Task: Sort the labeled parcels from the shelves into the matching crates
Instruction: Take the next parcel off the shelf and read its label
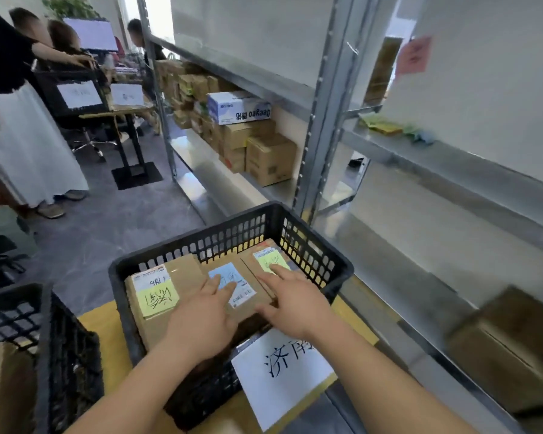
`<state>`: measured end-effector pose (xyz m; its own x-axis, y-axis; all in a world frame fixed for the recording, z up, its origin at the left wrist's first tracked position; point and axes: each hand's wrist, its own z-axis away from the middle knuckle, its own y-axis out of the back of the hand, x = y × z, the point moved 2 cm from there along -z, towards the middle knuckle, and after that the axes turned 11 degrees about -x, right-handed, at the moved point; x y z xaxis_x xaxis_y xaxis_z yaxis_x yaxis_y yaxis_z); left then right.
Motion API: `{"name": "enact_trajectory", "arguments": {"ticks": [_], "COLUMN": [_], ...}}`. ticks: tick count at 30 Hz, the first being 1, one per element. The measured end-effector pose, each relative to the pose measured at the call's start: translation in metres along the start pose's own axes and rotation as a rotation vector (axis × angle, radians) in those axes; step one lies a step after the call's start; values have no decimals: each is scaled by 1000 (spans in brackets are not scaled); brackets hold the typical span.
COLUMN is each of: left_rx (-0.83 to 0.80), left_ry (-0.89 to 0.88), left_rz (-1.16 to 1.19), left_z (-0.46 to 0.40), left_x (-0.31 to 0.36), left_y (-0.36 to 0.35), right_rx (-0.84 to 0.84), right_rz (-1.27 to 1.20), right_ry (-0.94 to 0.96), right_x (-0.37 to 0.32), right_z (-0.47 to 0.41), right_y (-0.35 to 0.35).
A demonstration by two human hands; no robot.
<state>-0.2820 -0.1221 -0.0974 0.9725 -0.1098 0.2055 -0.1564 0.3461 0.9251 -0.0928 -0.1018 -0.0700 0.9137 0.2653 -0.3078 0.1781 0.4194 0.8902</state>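
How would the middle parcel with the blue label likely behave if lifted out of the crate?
The blue-label parcel looks like a flat cardboard box, so probably stiff, not floppy. Wedged between neighbouring parcels in the black crate, it may drag on them. Its flat shape makes rolling unlikely.

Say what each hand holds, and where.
Nothing is held. The left hand rests flat on the middle parcel; the right hand points at a green label.
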Motion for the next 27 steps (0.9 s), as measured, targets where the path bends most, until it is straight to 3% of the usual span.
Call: {"name": "enact_trajectory", "arguments": {"ticks": [14, 27], "left_rx": [-53, -190], "left_ry": [-495, -580], "left_rz": [-92, -186], "left_z": [-5, -2], "left_x": [200, 382], "left_y": [-15, -59], "right_rx": [192, 228], "right_rz": [-190, -327], "right_ry": [-457, -666], "right_x": [140, 280], "right_z": [185, 284], "right_y": [4, -3]}}
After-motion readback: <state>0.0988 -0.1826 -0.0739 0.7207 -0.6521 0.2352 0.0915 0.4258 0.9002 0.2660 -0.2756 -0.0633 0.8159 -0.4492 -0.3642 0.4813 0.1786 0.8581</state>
